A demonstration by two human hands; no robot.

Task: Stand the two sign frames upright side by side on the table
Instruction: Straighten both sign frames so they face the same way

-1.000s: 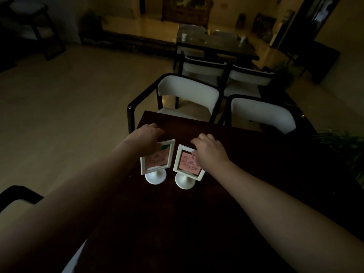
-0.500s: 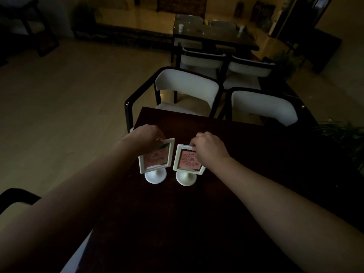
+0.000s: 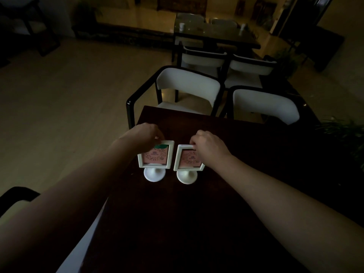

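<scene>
Two white sign frames with pink cards stand upright on round white feet, side by side on the dark wooden table [image 3: 197,223], a narrow gap between them. My left hand [image 3: 141,137] grips the top left corner of the left sign frame [image 3: 156,157]. My right hand [image 3: 208,146] pinches the top edge of the right sign frame [image 3: 188,159] and covers its upper right corner. Both frames face me, the right one turned slightly.
Two white-backed chairs, one [image 3: 187,85] and the other [image 3: 264,105], stand at the table's far edge. Behind them are more chairs and a dark dining table [image 3: 216,34]. A plant [image 3: 342,133] is at the right. Another chair's arm [image 3: 15,194] shows at lower left.
Both hands have slid up from the frames' faces to their top edges. The frames now stand straighter and closer to level with each other.
</scene>
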